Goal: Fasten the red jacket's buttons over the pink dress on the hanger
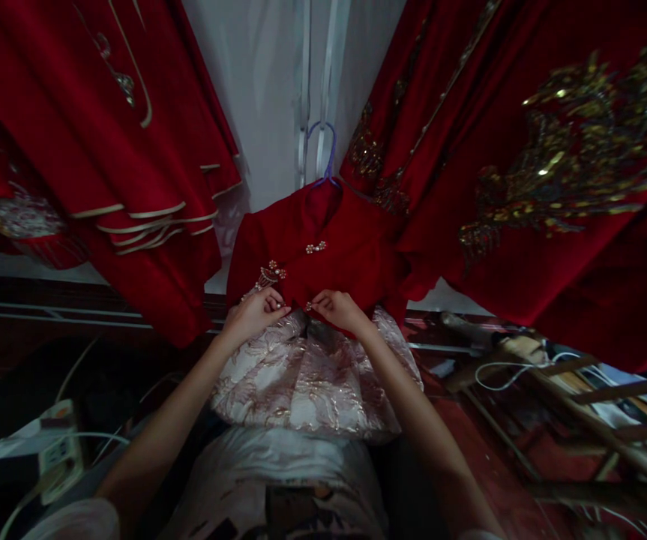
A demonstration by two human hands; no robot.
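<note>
A red jacket [357, 232] with a stand collar hangs in front of me on a purple hanger [330, 150]. Jewelled flower fasteners [316, 247] and a beaded flower ornament [270, 273] decorate its front. Below it spreads a pale pink, shiny patterned skirt [312, 375]. My left hand [261, 309] is closed in a pinch at the lower front edge of the jacket, just under the ornament. My right hand [335, 307] pinches a small flower-shaped fastener [308, 306] at the same height. A short gap separates the two hands.
Red garments with pale trim [148, 180] hang on the left, and red ones with gold sequins [576, 142] on the right. A power strip [58, 450] with cables lies at lower left. At right stands a wooden rack [593, 420] with a white cable [503, 365].
</note>
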